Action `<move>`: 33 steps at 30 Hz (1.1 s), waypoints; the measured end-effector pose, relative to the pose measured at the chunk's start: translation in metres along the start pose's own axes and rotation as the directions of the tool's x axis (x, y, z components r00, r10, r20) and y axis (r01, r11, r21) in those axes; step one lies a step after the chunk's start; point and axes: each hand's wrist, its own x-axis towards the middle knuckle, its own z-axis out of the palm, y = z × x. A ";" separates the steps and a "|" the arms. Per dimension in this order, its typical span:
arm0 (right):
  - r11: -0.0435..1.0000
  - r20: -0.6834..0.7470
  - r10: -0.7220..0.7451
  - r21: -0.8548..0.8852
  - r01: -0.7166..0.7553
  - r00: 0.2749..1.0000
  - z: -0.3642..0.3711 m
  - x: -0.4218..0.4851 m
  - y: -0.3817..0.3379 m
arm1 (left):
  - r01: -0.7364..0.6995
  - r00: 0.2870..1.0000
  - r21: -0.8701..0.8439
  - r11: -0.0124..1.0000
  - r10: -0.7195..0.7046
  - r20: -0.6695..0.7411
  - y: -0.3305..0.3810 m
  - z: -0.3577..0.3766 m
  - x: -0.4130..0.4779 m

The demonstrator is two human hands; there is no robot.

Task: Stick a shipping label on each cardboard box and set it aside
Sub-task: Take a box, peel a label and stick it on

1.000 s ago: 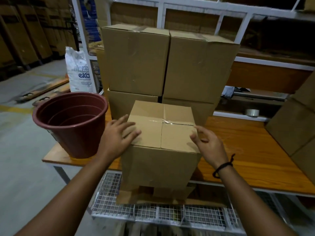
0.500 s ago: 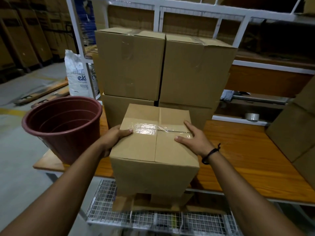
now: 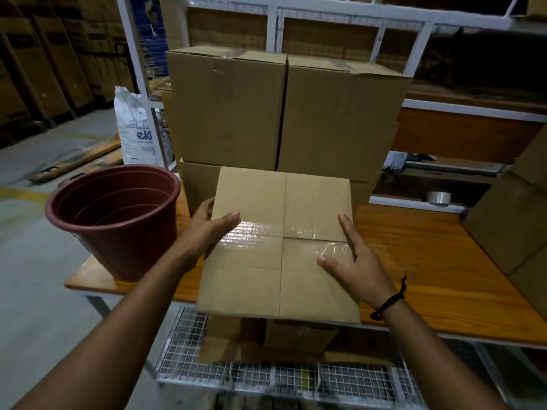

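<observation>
A brown cardboard box (image 3: 281,261) with clear tape (image 3: 257,232) across its top seam is in front of me at the front edge of the wooden table (image 3: 429,261). Its top face is turned toward me. My left hand (image 3: 207,229) presses on the box's left side, thumb laid on the top and fingers down the side. My right hand (image 3: 358,261) lies along the right edge, fingers straight and thumb on the top. No shipping label is visible on the box.
A stack of larger cardboard boxes (image 3: 281,113) stands right behind. A dark red bucket (image 3: 118,220) sits at the table's left end. More boxes (image 3: 509,226) are at the right, a tape roll (image 3: 438,197) on the back ledge. A wire shelf (image 3: 266,374) lies below.
The box has come up and toward me, so only its top face shows. Both hands slid from the top onto its left and right edges.
</observation>
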 end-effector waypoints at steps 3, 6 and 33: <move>0.999 0.034 0.051 -0.005 -0.051 0.998 -0.010 -0.005 -0.005 | 0.017 1.000 -0.032 0.999 -0.017 0.001 0.006 -0.001 0.001; 0.983 0.052 0.176 0.044 -0.178 0.983 -0.036 0.012 -0.021 | 0.005 1.000 -0.011 1.000 -0.006 -0.015 0.006 0.000 -0.002; 0.988 -0.131 -0.106 0.097 0.120 0.986 0.026 -0.033 0.036 | -0.255 0.967 0.254 0.933 0.242 0.080 -0.081 -0.024 -0.049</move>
